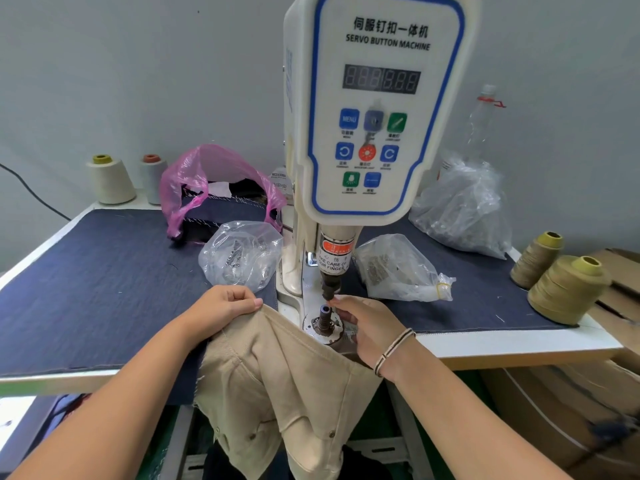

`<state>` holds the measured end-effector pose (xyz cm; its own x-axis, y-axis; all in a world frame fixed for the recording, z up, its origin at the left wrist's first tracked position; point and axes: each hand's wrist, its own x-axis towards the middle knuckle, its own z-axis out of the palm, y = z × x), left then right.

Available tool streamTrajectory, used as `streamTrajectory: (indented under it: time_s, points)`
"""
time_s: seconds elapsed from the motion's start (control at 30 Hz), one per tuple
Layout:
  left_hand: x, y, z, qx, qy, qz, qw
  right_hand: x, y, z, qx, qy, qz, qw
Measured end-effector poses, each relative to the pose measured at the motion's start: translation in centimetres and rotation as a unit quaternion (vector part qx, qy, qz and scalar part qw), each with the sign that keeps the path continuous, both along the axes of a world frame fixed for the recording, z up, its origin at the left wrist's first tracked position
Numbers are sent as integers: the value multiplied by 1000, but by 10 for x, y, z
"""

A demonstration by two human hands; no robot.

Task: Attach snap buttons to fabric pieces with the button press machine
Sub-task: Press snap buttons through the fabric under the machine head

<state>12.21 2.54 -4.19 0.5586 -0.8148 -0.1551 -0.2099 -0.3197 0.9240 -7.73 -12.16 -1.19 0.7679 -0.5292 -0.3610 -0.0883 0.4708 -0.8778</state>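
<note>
At the tabletop's back left corner stand two pale cone-shaped thread spools (110, 180), just beside a crumpled pink plastic bag (194, 181) that lies on the dark blue denim cloth (104, 282) covering the tabletop. Nearer the front, a clear plastic bag of small metal parts (242, 254) sits just left of the machine's base. The left hand (225, 306) rests near the tabletop's front edge, thumb and fingers pinched on the top edge of the beige fabric piece (277, 372), which hangs from that edge down over the front of the tabletop. The white servo button press machine (377, 109) rises at the middle, its dark lower die post (325, 315) standing under the ram. The right hand (367, 330), a striped bracelet on its wrist, has its fingertips at the punch tip just above the post; whether they hold a snap button I cannot tell. Right of it lie a second clear bag of parts (398, 271) and a larger one (460, 209) farther back. Two olive-tan thread cones (561, 285) stand at the tabletop's right edge.
</note>
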Motion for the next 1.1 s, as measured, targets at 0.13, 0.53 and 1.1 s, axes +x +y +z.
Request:
streamTrajectory:
  time_s: [0.13, 0.53, 1.1]
  points:
    - [1, -1, -1, -2, 3, 0, 1000, -3, 2, 5, 34, 2, -9, 999]
    - [2, -2, -3, -5, -1, -1, 1000, -12, 16, 17, 33, -19, -33, 999]
    - [-2, 1, 1, -34, -56, 23, 998, 131, 73, 12, -505, 64, 46, 860]
